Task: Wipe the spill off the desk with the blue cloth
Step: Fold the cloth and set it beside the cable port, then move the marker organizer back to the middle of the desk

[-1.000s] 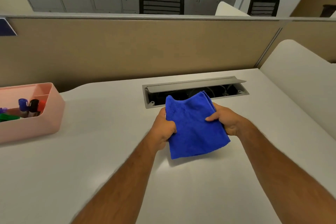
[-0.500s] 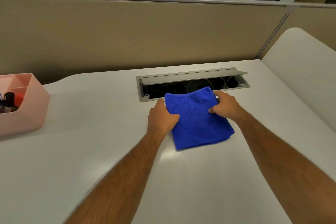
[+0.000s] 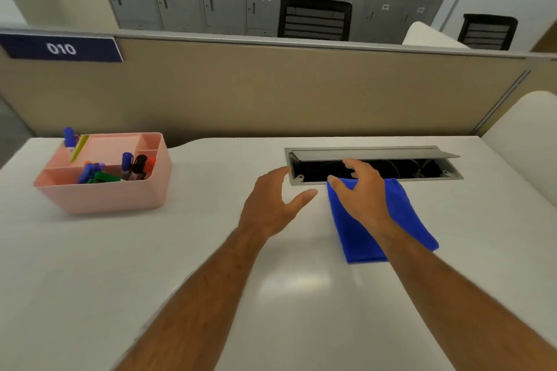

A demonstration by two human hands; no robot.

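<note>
The folded blue cloth lies flat on the white desk, just in front of the cable tray. My right hand is over the cloth's far left part with fingers spread, not gripping it; I cannot tell whether the palm touches the cloth. To the left of the cloth my left hand hovers, open, clear of it. No spill shows on the desk surface.
An open cable tray with a raised grey lid is sunk into the desk behind the cloth. A pink organizer holding several markers stands at the left. A beige partition closes the back; a white side panel rises at the right.
Both hands have let go of the cloth, which went from held up to lying flat. My left hand moved off to the left and opened. The view has tilted up and swung left.
</note>
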